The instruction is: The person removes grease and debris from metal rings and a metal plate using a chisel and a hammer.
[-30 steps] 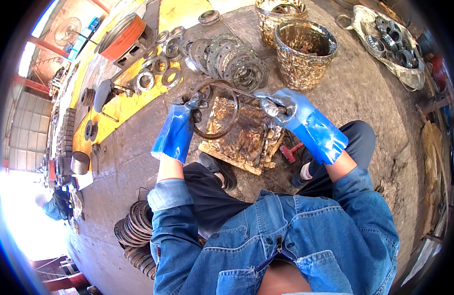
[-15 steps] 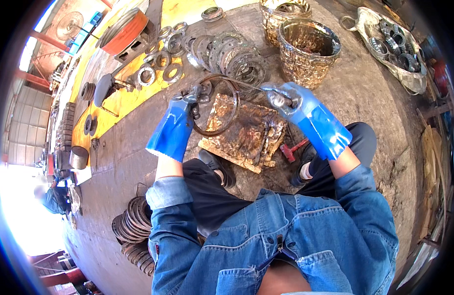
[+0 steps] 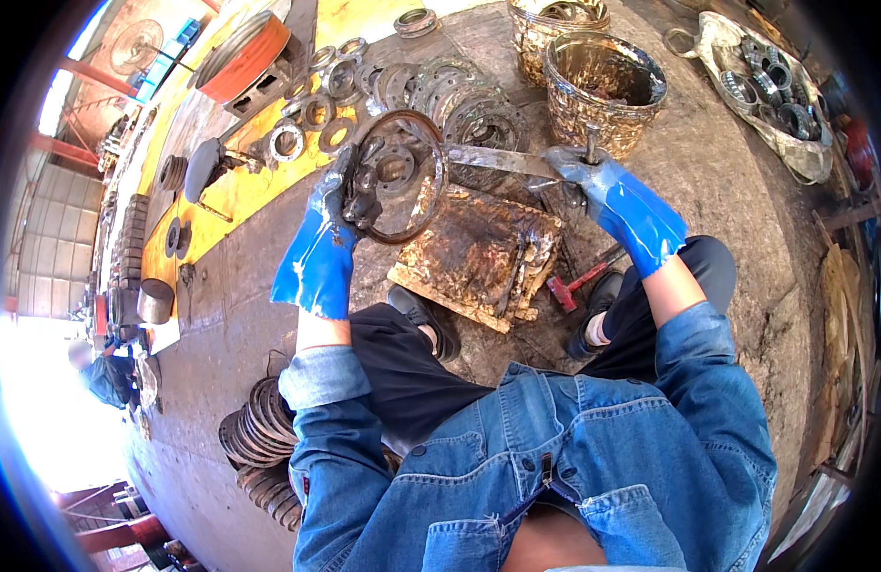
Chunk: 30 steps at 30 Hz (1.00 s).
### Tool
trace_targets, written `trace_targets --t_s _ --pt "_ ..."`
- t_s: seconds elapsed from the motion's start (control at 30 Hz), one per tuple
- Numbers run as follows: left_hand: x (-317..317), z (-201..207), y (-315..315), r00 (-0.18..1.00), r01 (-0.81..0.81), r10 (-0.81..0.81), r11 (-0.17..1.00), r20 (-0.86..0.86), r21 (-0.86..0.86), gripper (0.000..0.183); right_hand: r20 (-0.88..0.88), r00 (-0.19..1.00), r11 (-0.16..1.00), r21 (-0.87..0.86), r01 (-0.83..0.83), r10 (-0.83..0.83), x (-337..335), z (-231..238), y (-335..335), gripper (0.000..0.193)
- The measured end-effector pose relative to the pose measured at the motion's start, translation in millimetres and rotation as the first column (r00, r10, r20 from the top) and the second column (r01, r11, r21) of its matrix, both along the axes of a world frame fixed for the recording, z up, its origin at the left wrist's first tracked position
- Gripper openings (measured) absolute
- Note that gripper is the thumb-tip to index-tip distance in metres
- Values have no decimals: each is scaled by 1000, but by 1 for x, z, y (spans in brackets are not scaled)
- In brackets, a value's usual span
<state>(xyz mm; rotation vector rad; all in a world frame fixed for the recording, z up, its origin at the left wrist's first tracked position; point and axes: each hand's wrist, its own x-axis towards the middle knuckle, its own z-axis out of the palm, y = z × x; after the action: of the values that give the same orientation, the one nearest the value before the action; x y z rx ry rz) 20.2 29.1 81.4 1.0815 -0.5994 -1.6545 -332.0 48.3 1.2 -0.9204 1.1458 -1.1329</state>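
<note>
My left hand (image 3: 338, 202), in a blue glove blackened with grease, is closed on the left side of a thin brown metal ring (image 3: 442, 181). The ring is tilted up, so its broad opening faces me. My right hand (image 3: 593, 183), also gloved in blue, grips a scraper (image 3: 502, 160) with a long flat metal blade. The blade points left, its tip at or very near the ring's right edge; I cannot tell whether they touch. Most of the scraper's handle is hidden in the glove. Beneath both lies a grease-caked block (image 3: 479, 253) on the floor.
A red-headed hammer (image 3: 563, 292) lies by my right shoe. Ahead are flanged metal discs (image 3: 479, 129) and a grimy bucket (image 3: 603, 114). A white sack (image 3: 712, 48) of bearings stands far right. Stacked rings (image 3: 255, 429) sit at my left. A person (image 3: 107, 381) is far left.
The ring has turned and risen in my left hand, its opening now facing me more. The scraper's blade has rolled to show its broad flat side, and my right hand has shifted slightly right.
</note>
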Motion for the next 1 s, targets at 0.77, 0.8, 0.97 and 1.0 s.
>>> trace_targets --t_s 0.77,0.8,0.97,1.0 --pt "-8 12 0 1000 6 -9 991 -21 -135 36 409 903 833 540 -124 -130 34 -14 29 28" --pt "-6 10 -1 1000 0 -3 990 -21 -139 36 413 903 831 539 -136 -120 39 -13 32 27" --pt "-5 0 -4 998 14 -28 971 -53 -240 34 738 608 540 653 -532 -293 39 -34 35 18" --pt "-2 -1 -6 999 39 -42 965 -9 -258 34 743 544 406 669 -623 -389 46 -29 37 27"
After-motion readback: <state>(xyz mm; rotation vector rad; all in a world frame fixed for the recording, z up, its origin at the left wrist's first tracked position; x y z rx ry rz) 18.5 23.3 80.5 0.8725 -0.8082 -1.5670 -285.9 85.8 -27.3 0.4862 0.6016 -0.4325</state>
